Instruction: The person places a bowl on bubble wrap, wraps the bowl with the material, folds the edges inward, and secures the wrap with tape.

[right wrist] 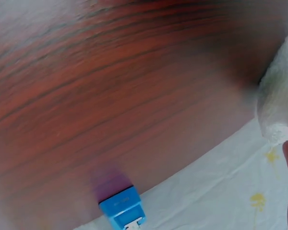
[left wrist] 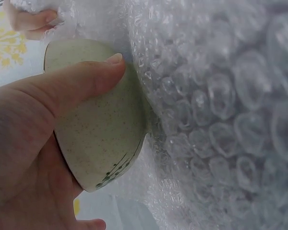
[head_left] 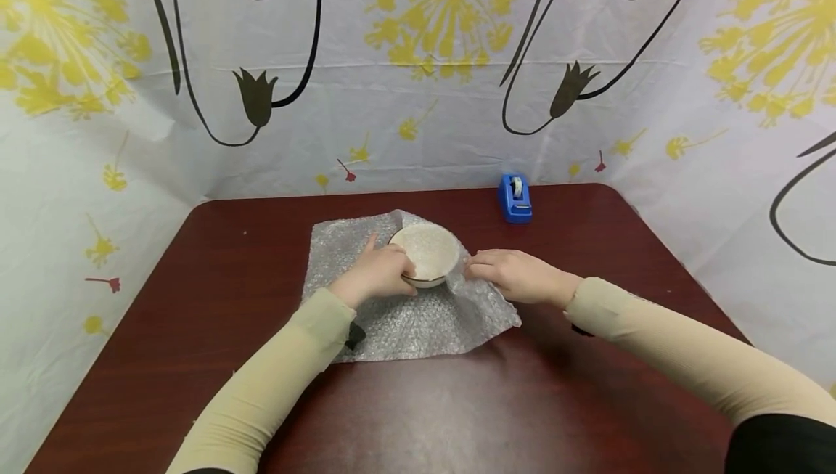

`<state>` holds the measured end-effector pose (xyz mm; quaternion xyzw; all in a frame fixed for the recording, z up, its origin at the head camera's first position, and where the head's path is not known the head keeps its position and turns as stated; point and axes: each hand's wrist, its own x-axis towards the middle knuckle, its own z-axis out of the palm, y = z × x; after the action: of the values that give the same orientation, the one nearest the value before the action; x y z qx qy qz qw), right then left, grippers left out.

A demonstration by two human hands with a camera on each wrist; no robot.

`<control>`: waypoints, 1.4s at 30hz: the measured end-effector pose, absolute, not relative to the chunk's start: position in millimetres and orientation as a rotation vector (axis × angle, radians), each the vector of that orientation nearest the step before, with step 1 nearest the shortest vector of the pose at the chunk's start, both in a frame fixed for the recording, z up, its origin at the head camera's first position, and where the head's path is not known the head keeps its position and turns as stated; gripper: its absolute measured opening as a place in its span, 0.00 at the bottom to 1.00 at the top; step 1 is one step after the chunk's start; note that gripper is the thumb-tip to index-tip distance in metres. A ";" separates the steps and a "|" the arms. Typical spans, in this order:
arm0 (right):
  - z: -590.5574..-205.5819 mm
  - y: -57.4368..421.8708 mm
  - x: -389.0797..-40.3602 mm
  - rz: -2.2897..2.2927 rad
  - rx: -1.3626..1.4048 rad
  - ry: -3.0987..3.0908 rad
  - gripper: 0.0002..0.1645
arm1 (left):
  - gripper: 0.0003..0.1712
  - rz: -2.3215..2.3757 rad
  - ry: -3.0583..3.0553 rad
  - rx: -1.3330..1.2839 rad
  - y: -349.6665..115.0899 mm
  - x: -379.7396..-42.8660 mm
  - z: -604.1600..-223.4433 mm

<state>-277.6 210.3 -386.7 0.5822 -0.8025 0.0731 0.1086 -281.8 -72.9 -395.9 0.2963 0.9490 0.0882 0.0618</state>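
Bowl (head_left: 426, 250): sitting on the bubble wrap (head_left: 418, 325), right of the sheet's middle, its mouth facing up and its pale green, speckled outer wall showing a small dark sprig.
Left hand (head_left: 377, 271): gripping the bowl at its near-left rim, the thumb (left wrist: 86, 84) lying along the outer wall and the fingers reaching over to the other side.
Right hand (head_left: 512, 274): pinching the wrap's right edge, which is standing up close beside the bowl; the fingertips are partly hidden, so the exact hold is unclear.
Bubble wrap: spreading flat to the left and front, rising and creasing on the right.
Bowl slipping: possible if the left hand were loosening while the raised wrap is pulling sideways, since the glazed wall is probably smooth.
Wrap springing back: likely enough if the right hand were letting go, as the bent sheet is probably stiff and nothing is visibly fastening it.
Lopsided cover: a risk, because the bowl is sitting off-centre.
Tape dispenser (head_left: 515, 199): standing untouched near the far edge of the table (head_left: 457, 409), beyond the right hand.
Patterned sheet (head_left: 418, 133): hanging behind the table.
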 end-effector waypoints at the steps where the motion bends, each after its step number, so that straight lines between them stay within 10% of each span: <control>1: -385.8 209.1 -277.3 0.237 1.695 -2.401 0.20 | 0.08 0.268 2.869 0.895 -72.8 -281.9 -396.1; 42: -382.7 150.8 -294.0 0.599 0.940 -2.771 0.06 | 0.17 0.259 2.897 0.842 -73.2 -279.8 -394.8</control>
<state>-294.0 150.8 -382.7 0.3139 -0.9250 0.1999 0.0774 -279.8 -73.2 -394.8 0.2775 0.9552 0.0852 0.0569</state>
